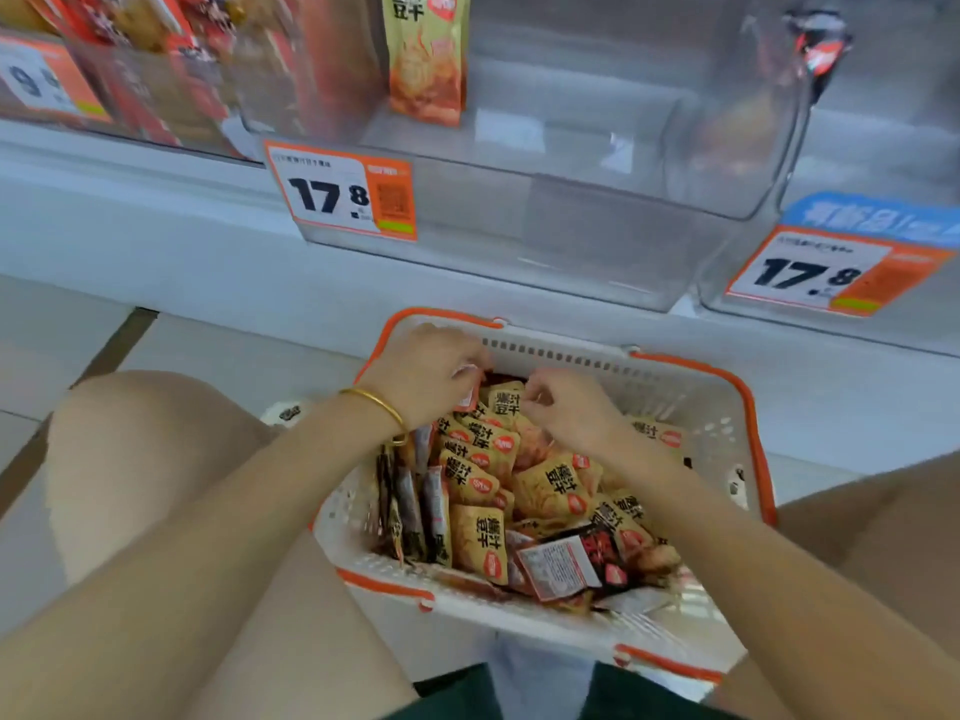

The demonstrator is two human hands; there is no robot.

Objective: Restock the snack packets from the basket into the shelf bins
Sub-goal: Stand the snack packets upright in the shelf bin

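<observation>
A white basket with orange handles [691,402] sits on the floor between my knees, full of several yellow snack packets [478,540] and some dark ones [597,558]. My left hand [423,371] reaches into the far end of the basket and grips a small packet [469,392]. My right hand [566,407] is beside it, fingers curled and pinching a yellow packet [506,400]. Above stands a clear shelf bin [597,163] holding one upright yellow packet [426,59].
Price tags reading 17.8 hang on the clear bin [343,197] and on the bin to its right [836,272]. The bins at upper left [156,70] hold red packets. The white shelf ledge [156,220] runs just above the basket. My bare knees flank the basket.
</observation>
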